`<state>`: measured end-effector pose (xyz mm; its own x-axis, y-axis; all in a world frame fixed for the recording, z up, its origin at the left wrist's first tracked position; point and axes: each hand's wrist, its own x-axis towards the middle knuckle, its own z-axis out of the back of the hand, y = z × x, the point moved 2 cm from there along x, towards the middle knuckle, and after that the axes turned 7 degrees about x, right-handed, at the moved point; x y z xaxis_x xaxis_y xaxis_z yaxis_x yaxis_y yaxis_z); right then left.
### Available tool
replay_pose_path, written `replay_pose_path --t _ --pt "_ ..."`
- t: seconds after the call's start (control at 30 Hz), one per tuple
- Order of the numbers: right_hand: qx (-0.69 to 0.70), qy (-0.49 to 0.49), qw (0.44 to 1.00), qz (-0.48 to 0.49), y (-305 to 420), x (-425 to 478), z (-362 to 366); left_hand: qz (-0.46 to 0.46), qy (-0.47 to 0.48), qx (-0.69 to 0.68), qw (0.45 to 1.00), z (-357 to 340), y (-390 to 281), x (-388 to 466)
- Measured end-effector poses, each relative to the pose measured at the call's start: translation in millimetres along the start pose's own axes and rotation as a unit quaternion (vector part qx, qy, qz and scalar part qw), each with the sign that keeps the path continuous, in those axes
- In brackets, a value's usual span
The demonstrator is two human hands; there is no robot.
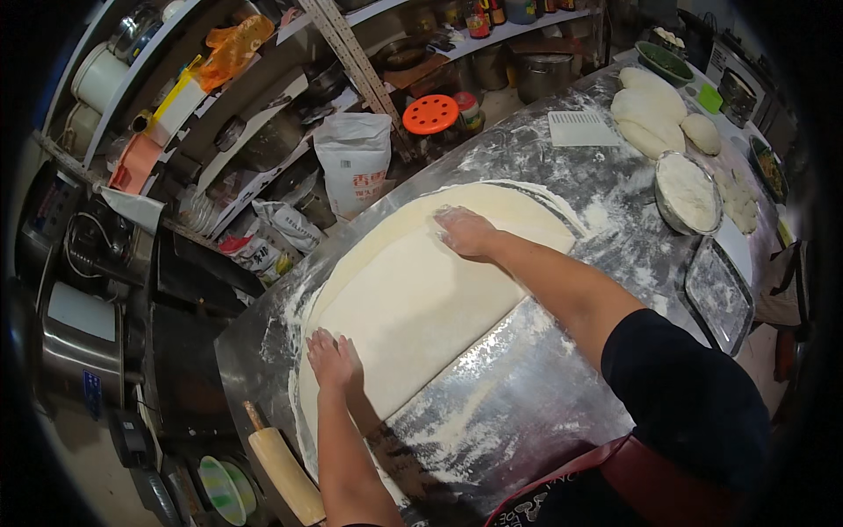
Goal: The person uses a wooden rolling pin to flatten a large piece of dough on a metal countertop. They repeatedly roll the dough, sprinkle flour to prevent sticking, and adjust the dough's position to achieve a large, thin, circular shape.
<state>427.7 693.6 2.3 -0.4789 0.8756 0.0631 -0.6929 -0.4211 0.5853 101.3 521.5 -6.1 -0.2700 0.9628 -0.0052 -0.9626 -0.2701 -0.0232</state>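
Note:
A large, thin sheet of dough [408, 309] lies folded over on the floured steel table, its straight folded edge towards me. Beyond the upper layer's edge, a curved margin of the lower layer [369, 244] shows. My left hand [331, 361] rests palm down at the left end of the dough, fingers slightly spread. Near the far edge of the upper layer, my right hand [466, 230] lies on the dough, its fingers dusted with flour. Neither hand appears to hold anything. A wooden rolling pin [284, 473] lies left of my left forearm, partly cut off by the frame.
Flour streaks the steel table [474, 402]. To the right are a bowl of flour [689, 193], large dough lumps [649, 112], a white scraper [583, 129] and a metal tray [719, 296]. Beyond the far edge stand a flour sack [353, 165], an orange stool [431, 114] and loaded shelves.

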Motion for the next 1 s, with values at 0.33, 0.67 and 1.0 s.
replay_pose_path --t 0.33,0.67,1.0 --pt "-0.062 0.01 0.996 0.055 18.6 13.8 3.7 0.035 0.011 0.067 0.997 19.6 19.4 30.7" --pt "0.066 0.053 0.992 0.096 40.1 -33.8 58.3 -0.045 0.019 -0.215 0.975 72.0 16.9 -31.4" --pt "0.224 0.108 0.963 0.102 48.1 -196.0 135.8 -0.016 0.189 -0.433 0.881 138.9 -18.9 -206.4"
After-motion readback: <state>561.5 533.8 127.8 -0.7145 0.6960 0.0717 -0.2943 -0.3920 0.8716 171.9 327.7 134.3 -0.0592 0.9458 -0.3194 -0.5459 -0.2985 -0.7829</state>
